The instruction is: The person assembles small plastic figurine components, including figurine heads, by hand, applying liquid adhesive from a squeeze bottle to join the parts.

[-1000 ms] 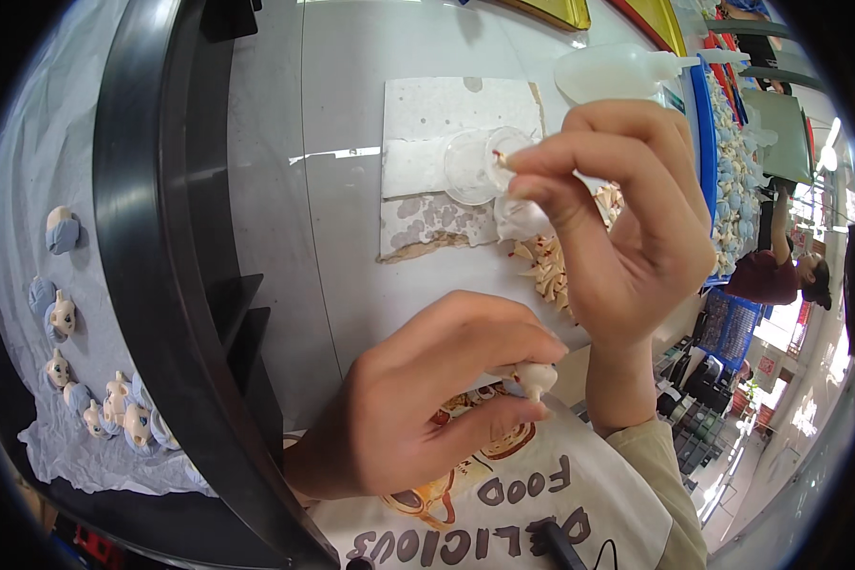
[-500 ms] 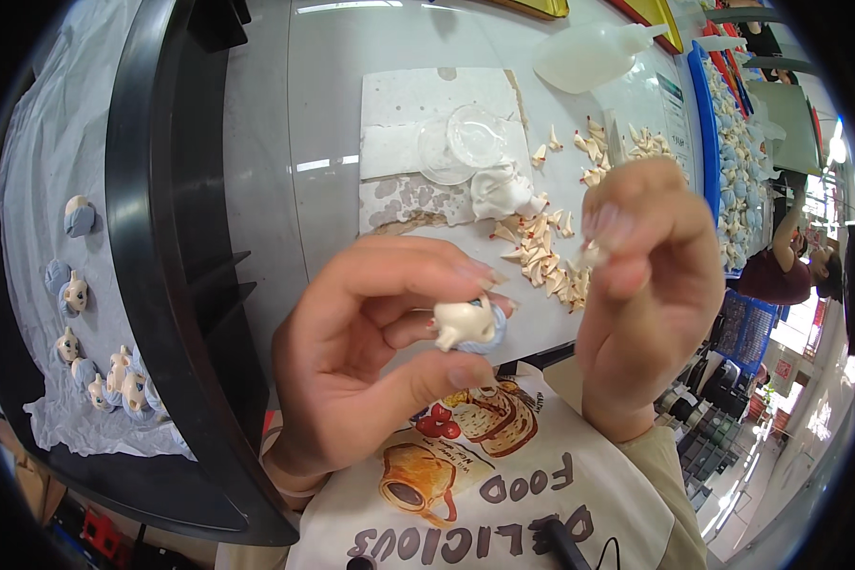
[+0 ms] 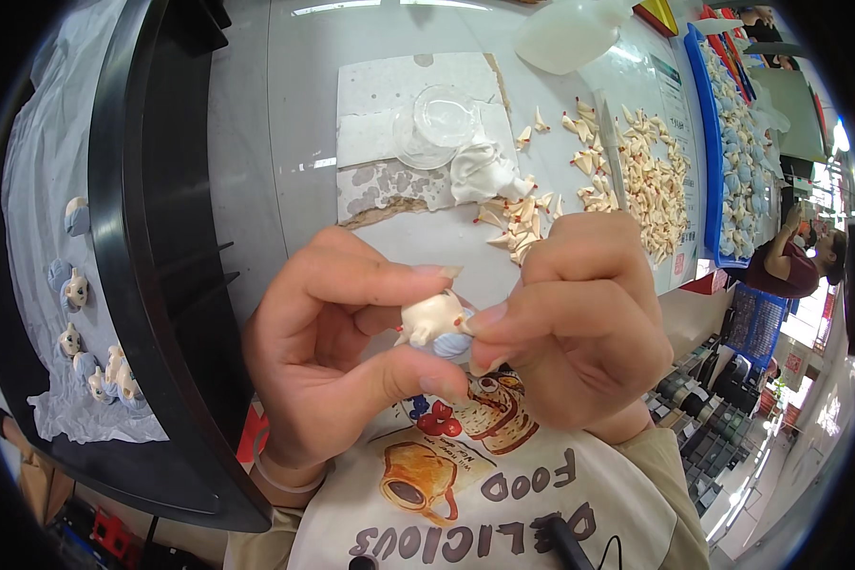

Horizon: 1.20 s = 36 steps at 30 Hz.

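Between the thumb and fingers of my left hand [image 3: 328, 342] is a small cream doll head [image 3: 430, 315] with pale blue hair, lying tilted. My right hand [image 3: 579, 332] is closed in a pinch against the head's right side. A tiny cream piece with a red tip [image 3: 460, 324] shows at its fingertips, mostly covered by them. Beyond my hands, many similar pointed cream pieces [image 3: 657, 190] lie loose on the table. A lump of white putty-like material [image 3: 484, 171] rests on a worn white board [image 3: 408, 74], beside a clear round plastic lid [image 3: 445, 119].
On the left, a black tray [image 3: 152, 237] lined with white paper [image 3: 43, 190] bears several doll heads [image 3: 74, 288]. A blue tray [image 3: 707, 180] full of pale blue parts stands at the right. A translucent bottle [image 3: 570, 38] lies at the back. Another person [image 3: 793, 271] is far right.
My right hand has come left and down from above the loose pieces, bringing a small cream piece against the doll head. My left hand has shifted slightly left with the head.
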Motion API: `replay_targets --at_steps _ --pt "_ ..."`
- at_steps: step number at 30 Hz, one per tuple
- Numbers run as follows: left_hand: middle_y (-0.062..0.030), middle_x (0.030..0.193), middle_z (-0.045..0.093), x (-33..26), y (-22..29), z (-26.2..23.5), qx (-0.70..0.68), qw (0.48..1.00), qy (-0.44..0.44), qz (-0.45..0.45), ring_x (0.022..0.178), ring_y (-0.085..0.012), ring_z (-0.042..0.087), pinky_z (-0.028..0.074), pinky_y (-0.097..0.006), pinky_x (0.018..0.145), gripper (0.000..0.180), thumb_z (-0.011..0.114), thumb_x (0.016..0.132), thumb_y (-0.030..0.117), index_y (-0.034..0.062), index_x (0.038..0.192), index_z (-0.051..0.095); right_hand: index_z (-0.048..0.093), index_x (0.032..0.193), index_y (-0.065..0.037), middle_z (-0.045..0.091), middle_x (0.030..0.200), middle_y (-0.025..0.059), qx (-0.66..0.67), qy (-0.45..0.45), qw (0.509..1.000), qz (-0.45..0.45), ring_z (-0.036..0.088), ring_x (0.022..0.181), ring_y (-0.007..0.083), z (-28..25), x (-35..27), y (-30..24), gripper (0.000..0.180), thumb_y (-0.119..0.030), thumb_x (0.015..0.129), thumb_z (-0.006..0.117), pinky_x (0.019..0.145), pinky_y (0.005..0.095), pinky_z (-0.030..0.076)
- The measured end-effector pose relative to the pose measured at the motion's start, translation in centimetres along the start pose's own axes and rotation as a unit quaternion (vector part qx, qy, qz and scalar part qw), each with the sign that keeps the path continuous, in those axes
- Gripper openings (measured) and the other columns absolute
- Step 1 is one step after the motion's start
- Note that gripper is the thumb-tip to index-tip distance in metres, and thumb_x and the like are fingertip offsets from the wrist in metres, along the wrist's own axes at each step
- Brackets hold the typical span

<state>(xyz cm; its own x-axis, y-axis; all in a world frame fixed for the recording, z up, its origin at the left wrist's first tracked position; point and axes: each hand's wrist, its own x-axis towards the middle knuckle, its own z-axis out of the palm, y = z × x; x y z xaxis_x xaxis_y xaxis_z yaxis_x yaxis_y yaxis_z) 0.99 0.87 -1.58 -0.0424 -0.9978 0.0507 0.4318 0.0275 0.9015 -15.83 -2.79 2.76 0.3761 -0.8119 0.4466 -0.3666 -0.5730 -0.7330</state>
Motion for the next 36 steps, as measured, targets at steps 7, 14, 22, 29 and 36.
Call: replay_targets --at_steps 7,14,22,29,36 --pt "-0.0089 0.091 0.057 -0.3 0.2 0.3 -0.006 1.0 0.021 -0.017 0.08 -0.0165 0.061 0.05 -0.027 0.073 0.053 0.083 0.065 0.029 -0.0005 0.098 0.055 0.065 0.081 -0.01 0.055 0.075 0.0017 -0.02 0.02 0.999 -0.018 0.048 0.066 0.0141 0.2 -0.3 0.2 0.018 -0.004 0.066 0.075 0.062 0.0263 0.036" --pt "-0.0095 0.093 0.055 0.4 0.8 0.8 -0.076 0.996 0.041 -0.019 0.088 -0.0132 0.058 0.049 -0.023 0.079 0.051 0.076 0.071 -0.002 -0.004 0.114 0.049 0.066 0.086 -0.007 0.055 0.079 0.0043 -0.004 -0.006 0.999 -0.031 0.048 0.069 0.0152 -0.2 0.7 0.4 0.019 -0.008 0.07 0.076 0.065 0.0274 0.039" --pt "-0.015 0.103 0.059 0.8 0.7 1.0 -0.104 0.994 0.013 -0.032 0.088 -0.0156 0.06 0.053 -0.024 0.073 0.067 0.074 0.074 0.001 -0.0029 0.127 0.034 0.065 0.099 -0.004 0.061 0.095 0.01 0.004 -0.074 0.991 -0.115 0.06 0.084 0.0222 -0.3 1.4 1.0 0.031 -0.012 0.07 0.073 0.07 0.0305 0.047" --pt "-0.0163 0.092 0.06 0.5 0.5 2.5 0.047 0.998 0.033 -0.036 0.085 -0.022 0.062 0.054 -0.03 0.075 0.067 0.069 0.082 0.019 -0.0045 0.132 0.03 0.06 0.101 -0.003 0.06 0.101 0.0124 0.002 -0.068 0.997 -0.043 0.059 0.095 0.0294 -4.4 0.1 2.5 0.026 -0.007 0.075 0.062 0.081 0.0369 0.048" --pt "-0.0122 0.09 0.058 0.8 0.7 2.4 0.128 0.991 0.014 -0.036 0.084 -0.0189 0.058 0.051 -0.03 0.073 0.05 0.059 0.088 0.016 -0.0034 0.128 0.038 0.063 0.108 -0.004 0.062 0.107 0.0081 -0.259 0.176 0.937 0.153 0.058 0.096 0.0167 -22.0 -1.9 8.7 0.035 0.003 0.074 0.06 0.086 0.0291 0.044"
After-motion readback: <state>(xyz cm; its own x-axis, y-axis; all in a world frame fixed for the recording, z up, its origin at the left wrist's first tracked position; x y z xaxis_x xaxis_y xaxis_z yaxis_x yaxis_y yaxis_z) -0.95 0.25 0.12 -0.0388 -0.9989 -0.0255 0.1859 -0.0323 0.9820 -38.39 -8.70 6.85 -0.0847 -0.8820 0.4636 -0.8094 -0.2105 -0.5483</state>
